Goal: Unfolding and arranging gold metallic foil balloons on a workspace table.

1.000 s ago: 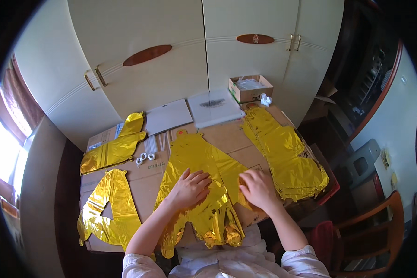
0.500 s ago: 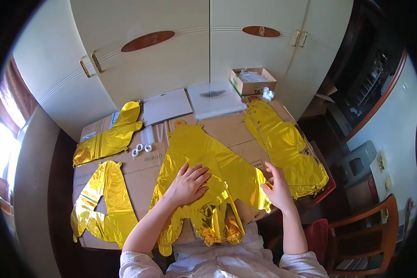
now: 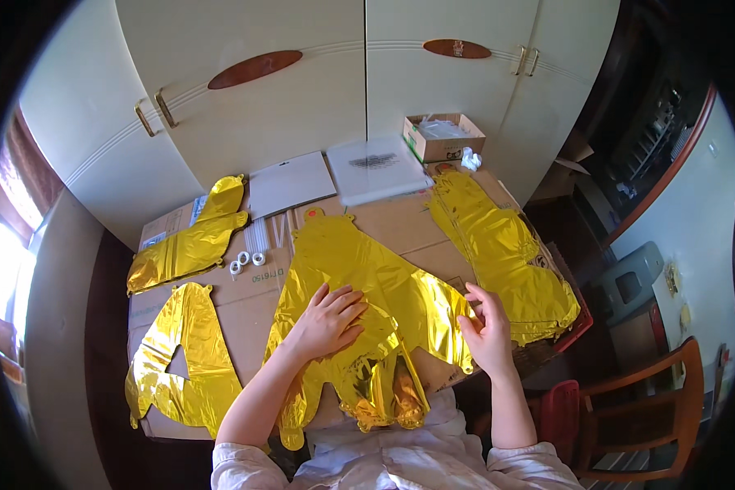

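Observation:
Uninflated gold foil balloons lie spread over a cardboard-covered table. Under my left hand [image 3: 328, 321] is the large middle foil balloon [image 3: 327, 253]; the palm rests flat on it with the fingers stretched out. My right hand [image 3: 487, 328] is at this balloon's right-hand flap, thumb and fingers apart beside its shiny edge. Whether the thumb touches the foil I cannot tell. The balloon's near end is crumpled and folded, hanging over the table's front edge against my clothing. To the left lies an A-shaped foil balloon [image 3: 196, 327] with a triangular hole.
Several gold balloons are stacked at the right [image 3: 506, 253], and another balloon [image 3: 192, 241] lies back left. White rolls [image 3: 258, 259] and clear straws [image 3: 256, 235] sit behind. Farther back are a flat white board [image 3: 292, 186], a clear plastic packet [image 3: 376, 173] and a cardboard box [image 3: 444, 147]. A wooden chair [image 3: 684, 392] stands right.
The balloon's right flap has shifted slightly, with its light reflections changed. My right hand has moved a little to the left; my left hand stays flat on the foil.

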